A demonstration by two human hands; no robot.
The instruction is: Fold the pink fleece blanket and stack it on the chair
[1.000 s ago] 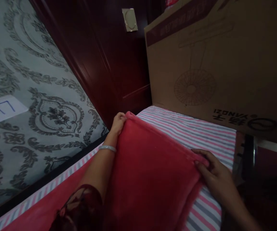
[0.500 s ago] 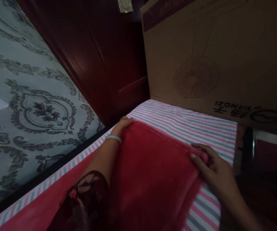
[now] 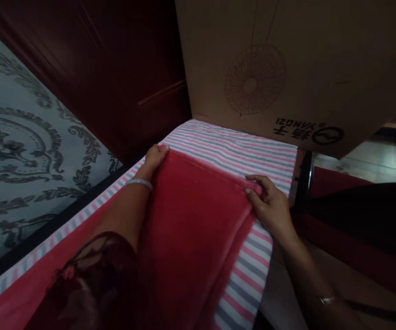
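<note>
A red piece of soft cloth [image 3: 191, 220] lies spread over a striped pink, grey and white sheet [image 3: 232, 142]. At the cloth's far left corner, my left hand [image 3: 154, 156] is closed on its edge, the thumb along the top. My right hand [image 3: 270, 199] pinches the far right corner between thumb and fingers, where the edge bunches up a little. The cloth's far edge runs fairly straight between both hands. More red fabric reaches under my left forearm towards the lower left.
A large cardboard box [image 3: 304, 68] printed with a fan stands beyond the sheet. A dark red wooden door or panel [image 3: 122, 59] rises at the far left, beside a patterned wall [image 3: 19, 151]. Dark red and black fabric [image 3: 366, 220] lies at the right.
The view has shifted, so the scene sits further left and higher. Both hands keep their hold on the cloth's far corners; the cloth looks much the same.
</note>
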